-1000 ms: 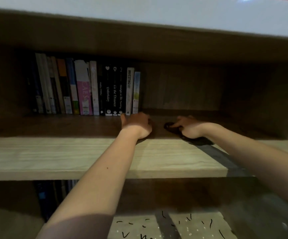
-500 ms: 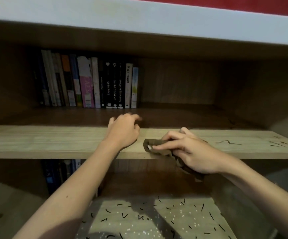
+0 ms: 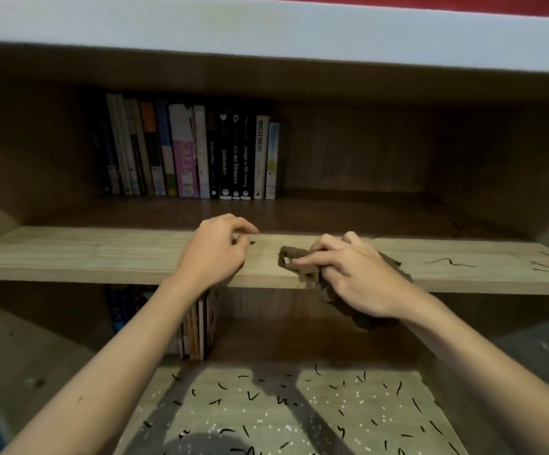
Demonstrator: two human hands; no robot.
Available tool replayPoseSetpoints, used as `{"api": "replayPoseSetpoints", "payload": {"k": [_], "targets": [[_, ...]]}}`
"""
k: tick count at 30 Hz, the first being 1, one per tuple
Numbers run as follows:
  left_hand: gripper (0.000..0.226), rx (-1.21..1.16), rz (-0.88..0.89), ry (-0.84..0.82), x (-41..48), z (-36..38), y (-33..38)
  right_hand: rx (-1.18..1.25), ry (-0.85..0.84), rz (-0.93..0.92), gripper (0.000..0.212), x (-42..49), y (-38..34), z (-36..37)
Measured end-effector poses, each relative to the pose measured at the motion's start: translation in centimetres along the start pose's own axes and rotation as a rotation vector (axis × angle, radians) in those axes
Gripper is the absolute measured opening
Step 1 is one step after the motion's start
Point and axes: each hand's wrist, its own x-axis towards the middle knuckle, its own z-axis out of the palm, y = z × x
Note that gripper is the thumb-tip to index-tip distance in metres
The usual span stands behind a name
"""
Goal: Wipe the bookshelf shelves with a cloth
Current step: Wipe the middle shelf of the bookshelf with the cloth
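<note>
Since a second ago the right grip (image 3: 358, 277) and the left grip (image 3: 214, 254) have drawn back from deep inside the shelf (image 3: 69, 254) to its front edge, bringing the cloth (image 3: 294, 261) along.

Head view: the right grip is curled round the dark brown cloth, thumb and fingers pinching it on the pale front lip, and part of it hangs below the edge. The left grip lies near it on the same lip, fingers loosely bent, holding nothing. A row of books (image 3: 187, 152) stands upright at the back left. Below, the lower books (image 3: 197, 326) stand on a lower shelf (image 3: 299, 405) flecked with black marks.
</note>
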Motion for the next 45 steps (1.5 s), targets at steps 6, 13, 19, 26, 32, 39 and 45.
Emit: {"api": "replayPoseSetpoints", "payload": {"k": [6, 13, 19, 26, 32, 39, 45], "targets": [[0.028, 0.015, -0.085, -0.133, 0.3, 0.2, -0.2, -0.102, -0.063, 0.259, 0.042, 4.1, 0.4, 0.1], [0.038, -0.086, -0.066, -0.442, 0.8, -1.1, -1.1, -0.093, -0.041, 0.239, 0.041, 0.8, 1.5, -0.5], [0.089, -0.113, -0.036, -0.695, 1.2, -2.3, -1.2, -0.128, -0.017, 0.186, 0.041, 2.2, -1.2, 1.0], [0.076, -0.160, -0.013, -0.690, 1.1, -1.9, -1.6, -0.062, 0.005, 0.433, 0.037, 1.3, 2.0, -1.1], [0.071, -0.135, -0.038, -0.664, 0.7, -2.2, -1.1, -0.194, 0.101, 0.178, 0.041, 3.2, -3.9, 2.6], [0.068, -0.179, -0.046, -0.677, 0.6, -2.3, -1.0, -0.145, 0.073, 0.437, 0.037, 1.8, 1.9, -0.5], [0.065, -0.163, -0.078, -0.663, 0.5, -2.4, -0.5, -0.193, 0.154, 0.119, 0.038, 0.8, -2.6, 1.8]]}}
